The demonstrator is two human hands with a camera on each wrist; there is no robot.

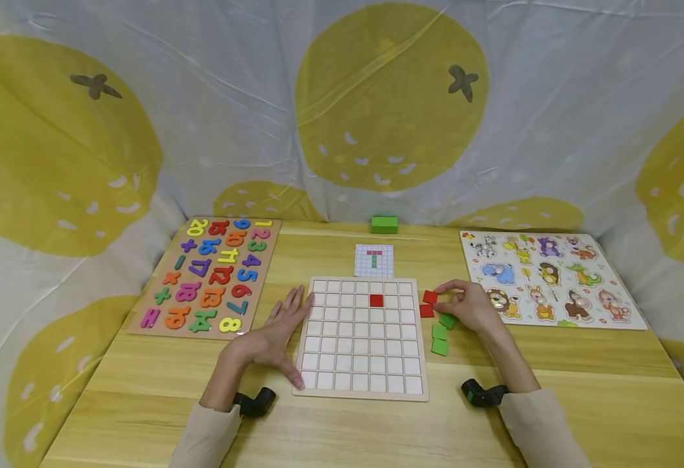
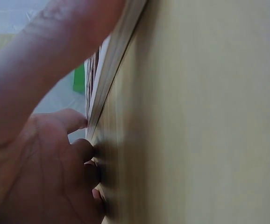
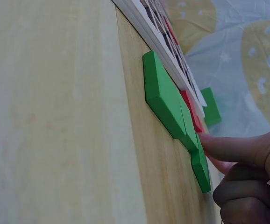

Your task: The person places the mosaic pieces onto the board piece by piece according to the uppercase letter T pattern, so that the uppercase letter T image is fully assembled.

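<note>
A square wooden grid board lies on the table, with one red tile in a cell of its second row. My left hand is spread along the board's left edge, thumb at the near corner and fingertips by the upper side. To the right of the board, my right hand pinches the upper of two loose red tiles between thumb and forefinger. The other red tile lies just below it. Several green tiles lie nearer to me, one partly under the right hand.
Behind the board lies a small pattern card with a red and green T shape. A green block stands by the back curtain. On the left is a number puzzle board; an animal puzzle board is on the right.
</note>
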